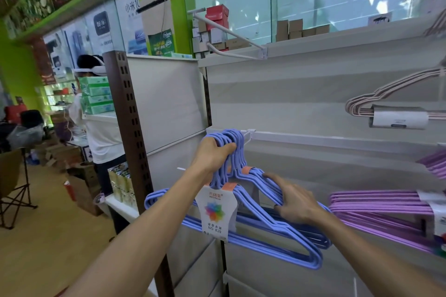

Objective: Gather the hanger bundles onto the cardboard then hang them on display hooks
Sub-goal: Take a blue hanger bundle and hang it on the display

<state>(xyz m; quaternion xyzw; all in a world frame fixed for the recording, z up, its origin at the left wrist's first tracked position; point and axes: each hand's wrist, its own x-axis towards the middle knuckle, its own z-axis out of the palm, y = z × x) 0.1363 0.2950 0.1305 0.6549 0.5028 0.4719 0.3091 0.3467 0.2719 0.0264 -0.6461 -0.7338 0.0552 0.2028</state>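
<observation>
Step in hand: we judge this the hanging stage; the cardboard is not in view, so we cannot speak for the gathering.
Blue hanger bundles (243, 200): two bundles at least, held up against the shelf panel (313, 171), hook ends raised to the white display hook (248, 133); whether the loops are already over it we cannot tell.
Left hand (212, 154): fingers curled round the clustered hook ends, gripping them just beside the display hook.
Right hand (293, 202): fingers spread and fairly straight, pressing on the sloping shoulders of the rear bundle, steadying rather than grasping.
Label card (214, 212): hangs at the front bundle's neck, facing us.
Purple hanger bundles (376, 207): already hung to the right, near the blue ones.
Pink hanger bundle (386, 96): hung higher, well apart.
Next move calls for: we would thread all the loops onto the hook together, keeping the right hand under the weight until they seat.
</observation>
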